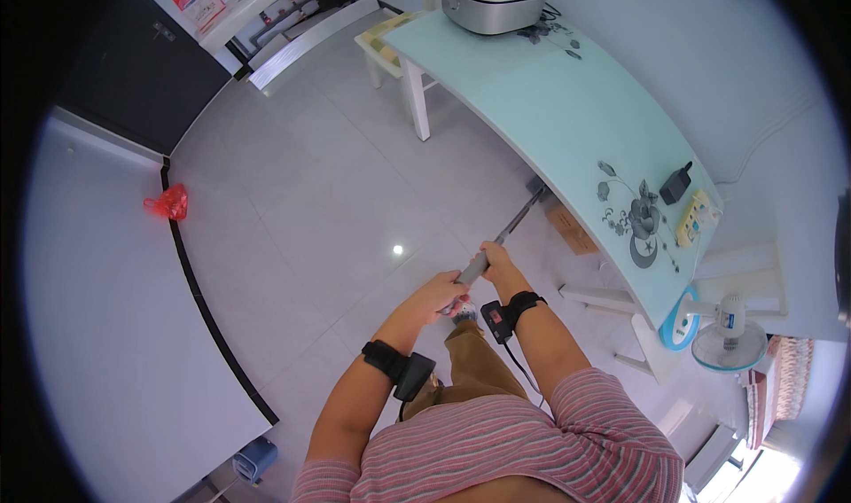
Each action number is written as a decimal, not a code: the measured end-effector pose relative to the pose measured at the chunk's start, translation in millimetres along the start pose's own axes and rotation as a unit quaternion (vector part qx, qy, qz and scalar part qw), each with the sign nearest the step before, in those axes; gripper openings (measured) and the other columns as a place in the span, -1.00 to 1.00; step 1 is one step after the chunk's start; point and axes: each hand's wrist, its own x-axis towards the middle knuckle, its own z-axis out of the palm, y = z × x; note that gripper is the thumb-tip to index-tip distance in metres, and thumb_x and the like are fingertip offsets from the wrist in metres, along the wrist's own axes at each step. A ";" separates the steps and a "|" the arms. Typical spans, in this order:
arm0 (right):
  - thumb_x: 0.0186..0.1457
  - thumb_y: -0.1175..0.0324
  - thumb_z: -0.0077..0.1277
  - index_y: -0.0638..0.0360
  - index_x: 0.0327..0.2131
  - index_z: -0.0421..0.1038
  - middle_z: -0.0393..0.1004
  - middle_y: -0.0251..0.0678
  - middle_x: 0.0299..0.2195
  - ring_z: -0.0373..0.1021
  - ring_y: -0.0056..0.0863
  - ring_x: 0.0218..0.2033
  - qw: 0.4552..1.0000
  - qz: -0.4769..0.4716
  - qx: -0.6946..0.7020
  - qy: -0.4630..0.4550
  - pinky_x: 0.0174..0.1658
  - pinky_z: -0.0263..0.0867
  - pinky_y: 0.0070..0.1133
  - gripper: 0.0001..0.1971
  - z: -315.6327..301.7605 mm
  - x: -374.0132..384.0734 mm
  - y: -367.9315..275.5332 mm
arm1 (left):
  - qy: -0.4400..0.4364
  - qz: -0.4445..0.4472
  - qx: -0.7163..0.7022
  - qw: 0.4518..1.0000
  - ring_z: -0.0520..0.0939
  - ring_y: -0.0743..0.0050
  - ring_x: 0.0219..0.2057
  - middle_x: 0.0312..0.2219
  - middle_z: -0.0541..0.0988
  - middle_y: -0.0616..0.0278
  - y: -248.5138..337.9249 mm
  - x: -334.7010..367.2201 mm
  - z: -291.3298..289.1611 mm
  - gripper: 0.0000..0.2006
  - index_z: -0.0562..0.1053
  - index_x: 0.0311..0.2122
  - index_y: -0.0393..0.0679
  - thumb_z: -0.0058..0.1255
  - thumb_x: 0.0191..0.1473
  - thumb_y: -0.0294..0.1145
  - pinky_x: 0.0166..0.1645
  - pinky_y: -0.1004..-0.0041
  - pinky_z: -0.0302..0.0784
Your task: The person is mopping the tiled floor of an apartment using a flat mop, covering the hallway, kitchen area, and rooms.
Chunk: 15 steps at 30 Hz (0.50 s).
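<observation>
Both hands grip a long pole (pixel 517 224) with a thick grey handle and a thinner metal shaft. My left hand (pixel 441 296) is wrapped round the near end of the handle. Further up, my right hand (pixel 497 261) closes round its upper part. The shaft slants away to the right and reaches under the edge of the pale green-topped table (pixel 541 104). A small dark part shows at its far end, mostly hidden by the table, so the tool's kind cannot be made out. My shoe (pixel 465 311) is just beneath the handle.
A cardboard box (pixel 572 228) stands under the table. On top are a silver appliance (pixel 496 5), a dark charger (pixel 676 184) and a power strip (pixel 697 218). A fan (pixel 729 343) is at right. A red plastic bag (pixel 173 203) lies by the left wall, near a dark door (pixel 142 69).
</observation>
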 end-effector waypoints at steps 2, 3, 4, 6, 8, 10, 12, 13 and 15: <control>-0.28 0.47 -0.15 0.19 -0.53 0.12 0.12 -0.29 -0.69 0.13 -0.41 -0.72 0.998 0.002 -0.056 -0.009 -0.67 0.17 -0.43 -0.85 12.9 7.2 1.9 | -0.008 -0.005 -0.028 1.000 0.28 0.63 -0.73 -0.58 0.31 0.25 0.2 -3.9 -17.7 -0.77 0.25 -0.27 -0.21 -0.20 -0.14 -0.49 -0.69 0.64 0.20; -0.29 0.47 -0.16 0.19 -0.53 0.12 0.10 -0.30 -0.70 0.11 -0.42 -0.74 0.994 0.000 -0.107 -0.017 -0.70 0.13 -0.44 -0.85 17.1 10.9 3.0 | -0.010 0.004 -0.064 0.998 0.26 0.68 -0.72 -0.59 0.30 0.27 4.0 -8.9 -22.8 -0.72 0.21 -0.22 -0.25 -0.20 -0.12 -0.48 -0.70 0.67 0.16; -0.29 0.47 -0.16 0.19 -0.53 0.12 0.10 -0.30 -0.70 0.11 -0.42 -0.74 0.993 0.006 -0.113 -0.022 -0.70 0.13 -0.44 -0.85 29.5 7.3 10.9 | -0.003 0.013 -0.102 0.995 0.23 0.73 -0.72 -0.60 0.30 0.29 6.4 -19.2 -32.0 -0.67 0.17 -0.16 -0.29 -0.20 -0.10 -0.47 -0.71 0.70 0.12; -0.30 0.49 -0.17 0.22 -0.54 0.13 0.12 -0.28 -0.69 0.13 -0.42 -0.73 0.983 -0.002 -0.163 -0.079 -0.77 0.03 -0.45 -0.85 53.8 -5.5 20.3 | 0.014 0.019 -0.122 0.992 0.23 0.74 -0.72 -0.59 0.29 0.29 3.4 -32.3 -49.0 -0.67 0.17 -0.16 -0.30 -0.22 -0.09 -0.47 -0.70 0.71 0.12; -0.28 0.49 -0.18 0.30 -0.54 0.15 0.15 -0.26 -0.71 0.13 -0.44 -0.77 0.980 -0.001 -0.185 -0.074 -0.82 -0.02 -0.49 -0.87 75.0 -16.8 27.3 | 0.037 0.019 -0.138 0.990 0.22 0.76 -0.71 -0.58 0.28 0.29 0.6 -43.5 -58.4 -0.67 0.16 -0.13 -0.30 -0.25 -0.08 -0.46 -0.70 0.74 0.12; -0.26 0.50 -0.19 0.40 -0.51 0.18 0.20 -0.20 -0.71 0.16 -0.45 -0.80 0.973 -0.001 -0.223 -0.059 -0.86 -0.06 -0.50 -0.84 89.7 -20.1 31.4 | 0.052 0.026 -0.161 0.985 0.22 0.76 -0.71 -0.58 0.27 0.29 -0.4 -49.8 -59.8 -0.66 0.15 -0.12 -0.29 -0.27 -0.07 -0.47 -0.70 0.74 0.13; -0.28 0.49 -0.18 0.35 -0.52 0.17 0.18 -0.21 -0.69 0.16 -0.42 -0.76 0.966 0.005 -0.244 -0.081 -0.84 -0.04 -0.47 -0.84 98.5 -16.6 30.2 | 0.065 0.032 -0.184 0.980 0.21 0.76 -0.71 -0.57 0.27 0.29 -3.3 -52.0 -60.3 -0.66 0.14 -0.11 -0.28 -0.28 -0.06 -0.47 -0.69 0.74 0.13; -0.30 0.48 -0.17 0.30 -0.54 0.16 0.16 -0.22 -0.68 0.17 -0.38 -0.73 0.959 0.007 -0.262 -0.102 -0.82 -0.02 -0.45 -0.85 103.4 -12.7 30.1 | 0.078 0.050 -0.204 0.975 0.22 0.76 -0.71 -0.58 0.26 0.30 -4.4 -51.1 -58.0 -0.66 0.14 -0.10 -0.27 -0.30 -0.05 -0.48 -0.69 0.74 0.13; -0.30 0.48 -0.17 0.31 -0.53 0.17 0.17 -0.21 -0.68 0.19 -0.36 -0.72 0.950 0.005 -0.294 -0.103 -0.81 0.01 -0.43 -0.85 111.5 -4.6 29.2 | 0.095 0.071 -0.227 0.967 0.22 0.76 -0.71 -0.58 0.26 0.30 -7.0 -46.1 -53.1 -0.66 0.13 -0.09 -0.26 -0.31 -0.05 -0.48 -0.69 0.74 0.14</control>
